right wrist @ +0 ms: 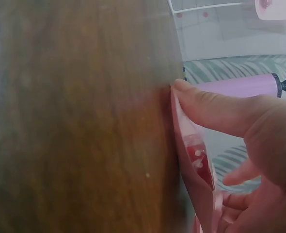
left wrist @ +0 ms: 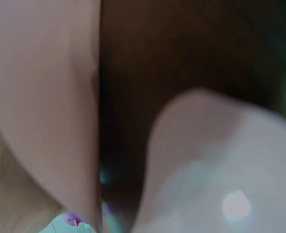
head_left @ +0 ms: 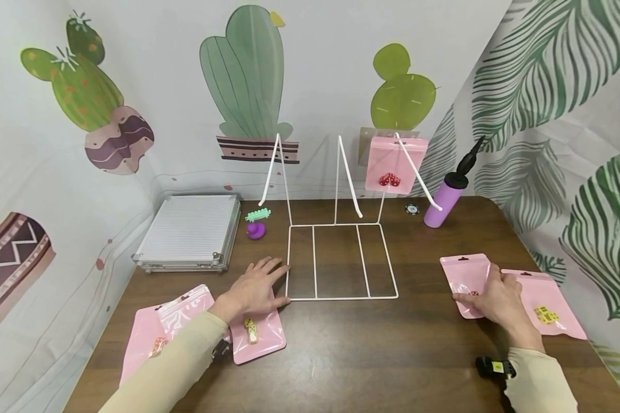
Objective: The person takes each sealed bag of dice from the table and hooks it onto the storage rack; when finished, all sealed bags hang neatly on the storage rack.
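1. We can read no words, brands or numbers.
2. Upper right of the head view, we see white pips on red dice (head_left: 390, 180) in a pink zip pouch (head_left: 381, 163).
3. Lower right, a yellow-green patch (head_left: 498, 367) on a black wrist device (head_left: 483, 366) stays illegible to us.

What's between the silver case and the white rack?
A purple duck and a green toy, plus the left hand nearer the camera: head view.

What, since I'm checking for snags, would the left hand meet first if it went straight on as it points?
Most likely the left base rail of the white wire rack; the left hand looks so near that it may already touch it, though depth is unclear.
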Available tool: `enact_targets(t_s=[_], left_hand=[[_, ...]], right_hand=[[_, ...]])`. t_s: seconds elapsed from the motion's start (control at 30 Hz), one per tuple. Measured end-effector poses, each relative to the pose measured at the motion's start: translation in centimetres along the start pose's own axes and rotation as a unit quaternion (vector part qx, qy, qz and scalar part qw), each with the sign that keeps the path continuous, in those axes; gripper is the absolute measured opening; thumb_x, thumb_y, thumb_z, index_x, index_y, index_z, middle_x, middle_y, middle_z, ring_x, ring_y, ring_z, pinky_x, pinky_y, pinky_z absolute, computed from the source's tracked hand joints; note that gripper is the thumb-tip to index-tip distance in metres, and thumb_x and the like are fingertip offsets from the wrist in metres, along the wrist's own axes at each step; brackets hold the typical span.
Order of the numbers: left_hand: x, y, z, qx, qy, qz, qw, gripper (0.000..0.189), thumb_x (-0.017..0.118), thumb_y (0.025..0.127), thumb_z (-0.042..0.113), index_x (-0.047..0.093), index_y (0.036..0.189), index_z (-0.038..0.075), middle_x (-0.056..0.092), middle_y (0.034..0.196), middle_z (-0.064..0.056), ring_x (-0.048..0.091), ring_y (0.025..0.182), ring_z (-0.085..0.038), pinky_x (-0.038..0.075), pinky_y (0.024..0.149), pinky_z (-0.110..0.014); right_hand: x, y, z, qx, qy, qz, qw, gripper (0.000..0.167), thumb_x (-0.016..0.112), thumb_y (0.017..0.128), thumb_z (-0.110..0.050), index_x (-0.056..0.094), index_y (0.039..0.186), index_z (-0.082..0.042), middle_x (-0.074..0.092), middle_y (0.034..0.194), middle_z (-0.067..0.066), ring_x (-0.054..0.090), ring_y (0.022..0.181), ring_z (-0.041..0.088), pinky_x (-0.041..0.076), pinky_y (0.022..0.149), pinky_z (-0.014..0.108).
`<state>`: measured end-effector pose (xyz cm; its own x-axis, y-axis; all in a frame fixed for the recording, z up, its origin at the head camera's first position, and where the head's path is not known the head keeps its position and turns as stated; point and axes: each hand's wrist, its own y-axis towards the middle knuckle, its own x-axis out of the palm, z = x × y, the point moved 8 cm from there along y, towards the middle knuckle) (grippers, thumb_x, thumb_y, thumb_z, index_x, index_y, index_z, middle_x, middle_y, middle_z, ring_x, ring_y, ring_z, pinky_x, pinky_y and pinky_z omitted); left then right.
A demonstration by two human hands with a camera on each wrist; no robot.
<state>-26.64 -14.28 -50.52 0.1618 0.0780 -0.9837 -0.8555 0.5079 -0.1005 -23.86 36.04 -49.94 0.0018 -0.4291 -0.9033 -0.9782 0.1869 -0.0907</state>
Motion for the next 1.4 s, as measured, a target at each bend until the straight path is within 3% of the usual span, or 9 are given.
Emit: enact_targets(t_s=[0.17,0.37,0.67,0.83,1.13,1.4], left_hand=[[0.1,0.0,0.0,0.000,-0.002,0.001,1.0000,0.083,0.063,0.082,0.064,0.039,0.149,0.020,0.036,0.154,-0.011,0.030,0.143,-0.038,0.031,0.110,-0.065],[0.1,0.0,-0.1,-0.002,0.000,0.001,1.0000,0.084,0.062,0.082,0.064,0.039,0.150,0.021,0.036,0.154,-0.010,0.030,0.143,-0.037,0.031,0.110,-0.064],[0.1,0.0,0.0,-0.003,0.003,0.001,1.0000,0.084,0.062,0.082,0.064,0.039,0.150,0.021,0.037,0.154,-0.011,0.031,0.143,-0.037,0.031,0.109,-0.064],[0.3,0.1,0.0,-0.005,0.002,0.000,1.0000,0.084,0.063,0.082,0.064,0.038,0.150,0.022,0.037,0.154,-0.011,0.030,0.143,-0.037,0.031,0.110,-0.064],[0.2,0.1,-0.1,-0.002,0.004,0.002,1.0000,0.083,0.062,0.082,0.064,0.039,0.150,0.021,0.037,0.154,-0.011,0.030,0.143,-0.037,0.031,0.109,-0.065],[0.1,0.0,-0.1,-0.003,-0.004,0.001,1.0000,0.083,0.062,0.083,0.064,0.039,0.150,0.021,0.036,0.154,-0.011,0.030,0.143,-0.038,0.030,0.110,-0.064]], right_hand=[[-0.1,0.1,0.1,0.003,0.006,0.002,1.0000,0.123,0.087,0.065,-0.043,0.014,0.140,0.021,0.027,0.117,0.053,0.032,0.106,0.065,0.035,0.090,0.074],[0.0,0.0,0.4,0.023,0.020,-0.018,0.9994,0.135,0.086,0.065,-0.047,-0.001,0.146,0.016,0.020,0.125,0.057,0.036,0.104,0.069,0.035,0.091,0.074],[-0.1,0.1,0.3,0.023,0.037,-0.019,0.9989,0.136,0.087,0.066,-0.045,-0.006,0.149,0.010,0.018,0.127,0.058,0.038,0.101,0.070,0.036,0.089,0.075],[-0.3,0.0,0.1,0.010,0.041,-0.014,0.9990,0.133,0.087,0.068,-0.039,-0.006,0.149,0.010,0.018,0.126,0.058,0.036,0.104,0.069,0.034,0.092,0.075],[-0.4,-0.3,-0.4,-0.018,0.040,0.010,0.9990,0.133,0.086,0.068,-0.045,-0.004,0.151,0.005,0.021,0.124,0.055,0.038,0.100,0.068,0.035,0.087,0.076],[-1.1,-0.6,-1.6,-0.066,0.049,0.053,0.9952,0.130,0.088,0.067,-0.042,0.003,0.152,0.005,0.028,0.119,0.048,0.032,0.105,0.056,0.036,0.083,0.072]])
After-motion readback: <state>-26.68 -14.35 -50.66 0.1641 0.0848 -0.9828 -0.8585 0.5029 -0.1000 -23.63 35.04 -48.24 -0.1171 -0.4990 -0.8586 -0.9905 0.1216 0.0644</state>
